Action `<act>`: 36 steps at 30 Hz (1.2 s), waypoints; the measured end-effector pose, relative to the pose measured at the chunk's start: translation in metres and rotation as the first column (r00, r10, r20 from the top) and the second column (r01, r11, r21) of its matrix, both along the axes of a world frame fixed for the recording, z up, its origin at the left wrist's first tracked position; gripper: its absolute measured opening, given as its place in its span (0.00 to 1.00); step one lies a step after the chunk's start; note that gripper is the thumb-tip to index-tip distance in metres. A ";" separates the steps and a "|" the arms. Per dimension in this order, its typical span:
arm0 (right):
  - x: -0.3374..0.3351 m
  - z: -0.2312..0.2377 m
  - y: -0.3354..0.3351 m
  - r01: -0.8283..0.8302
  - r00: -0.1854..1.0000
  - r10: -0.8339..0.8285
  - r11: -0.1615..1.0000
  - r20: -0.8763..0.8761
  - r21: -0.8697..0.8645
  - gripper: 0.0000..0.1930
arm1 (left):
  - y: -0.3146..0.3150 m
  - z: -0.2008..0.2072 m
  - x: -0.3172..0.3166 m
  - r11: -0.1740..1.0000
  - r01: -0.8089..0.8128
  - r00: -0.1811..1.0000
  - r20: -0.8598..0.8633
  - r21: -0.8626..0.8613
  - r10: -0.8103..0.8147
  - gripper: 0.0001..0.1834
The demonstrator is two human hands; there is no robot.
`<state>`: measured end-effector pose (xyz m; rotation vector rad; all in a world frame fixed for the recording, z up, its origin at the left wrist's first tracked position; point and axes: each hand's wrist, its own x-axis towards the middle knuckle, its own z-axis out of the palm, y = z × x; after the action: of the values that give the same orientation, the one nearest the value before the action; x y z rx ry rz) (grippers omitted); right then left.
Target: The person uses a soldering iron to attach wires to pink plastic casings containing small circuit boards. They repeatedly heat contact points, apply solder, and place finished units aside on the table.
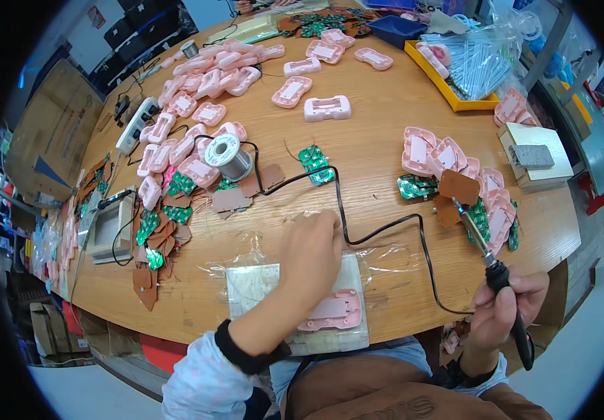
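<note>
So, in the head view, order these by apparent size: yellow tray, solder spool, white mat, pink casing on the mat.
White mat
Yellow tray
Pink casing and solder spool: unsure; the casing is nearer and partly hidden.

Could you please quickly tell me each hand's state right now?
Left hand: partly curled; cannot tell whether it holds anything.
Right hand: closed, holding the soldering iron.

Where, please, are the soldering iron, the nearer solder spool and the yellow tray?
Soldering iron (497, 276), head view: black grip.
Nearer solder spool (236, 166), head view: wound wire.
Yellow tray (475, 106), head view: front wall.
</note>
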<state>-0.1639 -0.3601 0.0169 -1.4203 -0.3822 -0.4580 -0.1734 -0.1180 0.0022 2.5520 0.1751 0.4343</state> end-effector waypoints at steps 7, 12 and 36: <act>-0.016 -0.006 -0.019 -0.302 0.953 0.304 0.943 -0.010 -0.139 0.15 | -0.007 0.033 -0.071 0.962 -0.019 0.996 -0.092 -0.272 -0.007 0.03; -0.013 -0.016 -0.016 -0.570 0.816 0.573 0.780 -0.070 -0.258 0.17 | -0.026 0.010 -0.102 0.896 -0.152 0.977 -0.201 -0.417 0.072 0.06; -0.004 -0.015 0.008 -0.621 0.730 0.675 0.587 -0.109 -0.520 0.14 | -0.034 -0.003 -0.097 0.921 -0.192 0.975 -0.174 -0.340 0.138 0.06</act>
<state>-0.1676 -0.3520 0.0017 -1.6536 -1.1450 0.2201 -0.2705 -0.1519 -0.0012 2.2169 0.4831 0.2484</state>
